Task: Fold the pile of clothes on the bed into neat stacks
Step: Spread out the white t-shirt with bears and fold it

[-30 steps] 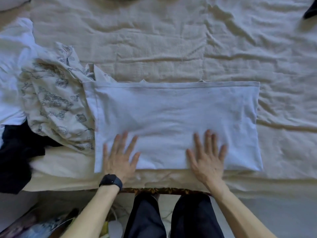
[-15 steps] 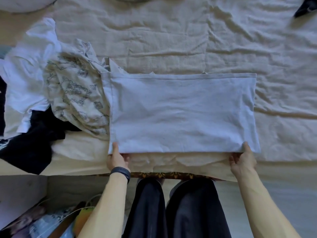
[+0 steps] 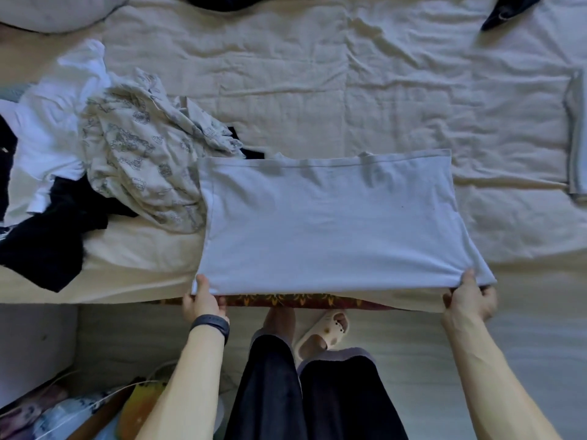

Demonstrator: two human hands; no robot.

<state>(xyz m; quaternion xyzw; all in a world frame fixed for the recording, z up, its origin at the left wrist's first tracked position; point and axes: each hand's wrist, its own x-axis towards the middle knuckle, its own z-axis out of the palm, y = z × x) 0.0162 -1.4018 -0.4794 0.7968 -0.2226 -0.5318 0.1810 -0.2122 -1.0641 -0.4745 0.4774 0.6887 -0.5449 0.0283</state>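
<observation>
A folded pale white garment (image 3: 333, 220) lies as a wide rectangle at the near edge of the bed (image 3: 317, 90). My left hand (image 3: 203, 300) grips its near left corner, thumb on top. My right hand (image 3: 470, 296) grips the near right corner the same way. The near edge is lifted slightly off the sheet and hangs past the bed's rim. To the left sits the unfolded pile: a cream printed garment (image 3: 136, 157), a white garment (image 3: 57, 122) and black clothes (image 3: 44, 236).
A folded grey item (image 3: 576, 134) lies at the bed's right edge. A dark garment (image 3: 508, 11) lies at the far right and a pillow (image 3: 57, 11) at the far left. My legs and a slipper (image 3: 324, 331) stand on the floor below; clutter (image 3: 79, 411) lies at lower left.
My hands went from pressing flat on the garment to gripping its two near corners. The near edge has since been pulled toward me and raised off the bed.
</observation>
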